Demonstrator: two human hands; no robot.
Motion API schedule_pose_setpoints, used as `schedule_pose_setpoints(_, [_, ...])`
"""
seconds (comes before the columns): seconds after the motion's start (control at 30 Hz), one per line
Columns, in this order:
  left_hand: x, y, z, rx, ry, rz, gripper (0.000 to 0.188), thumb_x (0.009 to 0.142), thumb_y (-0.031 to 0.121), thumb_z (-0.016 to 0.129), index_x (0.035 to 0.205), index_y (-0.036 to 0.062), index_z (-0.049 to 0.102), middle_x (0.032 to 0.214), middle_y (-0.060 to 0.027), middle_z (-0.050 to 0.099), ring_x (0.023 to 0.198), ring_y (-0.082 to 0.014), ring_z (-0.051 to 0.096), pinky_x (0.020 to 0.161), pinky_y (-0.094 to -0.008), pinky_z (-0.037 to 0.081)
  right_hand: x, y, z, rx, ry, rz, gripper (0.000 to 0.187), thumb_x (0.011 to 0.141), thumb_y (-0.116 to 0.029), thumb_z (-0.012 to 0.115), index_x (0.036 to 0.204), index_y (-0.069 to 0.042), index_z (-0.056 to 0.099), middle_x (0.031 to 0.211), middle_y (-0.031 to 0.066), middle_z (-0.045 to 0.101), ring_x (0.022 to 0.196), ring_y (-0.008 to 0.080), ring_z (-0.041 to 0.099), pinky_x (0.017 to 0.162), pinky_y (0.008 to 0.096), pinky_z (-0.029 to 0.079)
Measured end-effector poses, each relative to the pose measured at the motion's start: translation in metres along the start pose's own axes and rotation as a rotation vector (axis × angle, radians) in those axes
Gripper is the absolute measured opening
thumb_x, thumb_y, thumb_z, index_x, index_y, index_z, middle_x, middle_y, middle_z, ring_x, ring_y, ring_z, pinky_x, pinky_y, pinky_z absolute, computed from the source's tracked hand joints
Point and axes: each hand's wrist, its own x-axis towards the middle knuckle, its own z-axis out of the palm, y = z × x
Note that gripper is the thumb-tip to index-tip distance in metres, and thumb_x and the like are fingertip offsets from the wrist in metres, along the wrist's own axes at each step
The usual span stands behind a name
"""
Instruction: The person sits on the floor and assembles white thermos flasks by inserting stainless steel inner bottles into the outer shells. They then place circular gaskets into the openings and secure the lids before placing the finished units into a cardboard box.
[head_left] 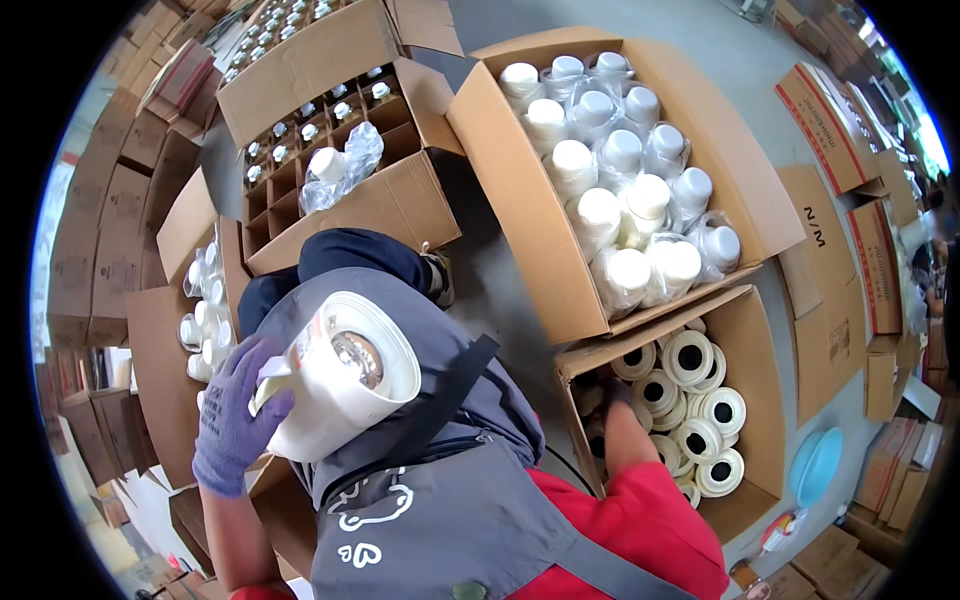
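My left hand (238,412), in a purple glove, is closed on the handle of a white thermos jug (330,400). The jug is tilted over my lap, and its round open end shows a shiny silvery liner (359,358) inside. To my right, my right hand (615,392) reaches down into a cardboard box (765,400) of cream-white rings (690,358) with black centres. Its fingers are hidden among the rings and the shade of the box wall, so their hold cannot be seen.
A large carton (520,215) of bagged white flasks stands ahead on the right. Ahead on the left, a divided carton (390,205) holds silvery-topped bottles and one bagged white piece (328,166). More white pieces (208,315) fill a box at left. A turquoise basin (817,467) sits at far right.
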Motion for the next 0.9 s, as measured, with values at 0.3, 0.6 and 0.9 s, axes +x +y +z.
schedule_pose_setpoints(0.3, [0.046,0.076,-0.021,-0.291,0.123,0.528,0.047,0.083,0.020,0.068,0.124,-0.0001,0.058,0.108,-0.0190,0.066,0.101,-0.0347,0.063,0.088,-0.0390,0.049,-0.270,-0.193,-0.164,0.699,0.005,-1.058,0.074,0.075,0.002,0.054,0.146,0.003,0.033,0.137,0.0151,0.048,0.123,0.0263,0.050,0.108,0.0381,0.036])
schedule_pose_setpoints(0.6, [0.073,0.071,0.027,-1.188,-0.175,0.440,0.035,0.103,0.022,0.045,0.132,0.0022,0.043,0.119,-0.0086,0.056,0.110,-0.0124,0.052,0.094,-0.0299,0.046,-0.421,-0.289,-0.085,0.367,-0.325,-2.031,0.081,0.062,-0.039,0.090,0.129,-0.012,0.053,0.150,0.0283,0.020,0.135,0.0451,0.030,0.109,0.0505,0.033])
schedule_pose_setpoints(0.9, [0.089,0.021,-0.033,-0.412,0.538,0.974,0.018,0.078,0.014,0.067,0.092,0.0091,0.057,0.129,-0.0199,0.054,0.123,-0.0391,0.051,0.099,-0.0475,0.043,-0.485,-0.364,-0.069,0.712,-1.584,-0.973,0.130,0.066,-0.027,0.085,0.156,-0.018,-0.008,0.159,0.0131,0.018,0.144,0.0301,0.027,0.114,0.0435,0.027])
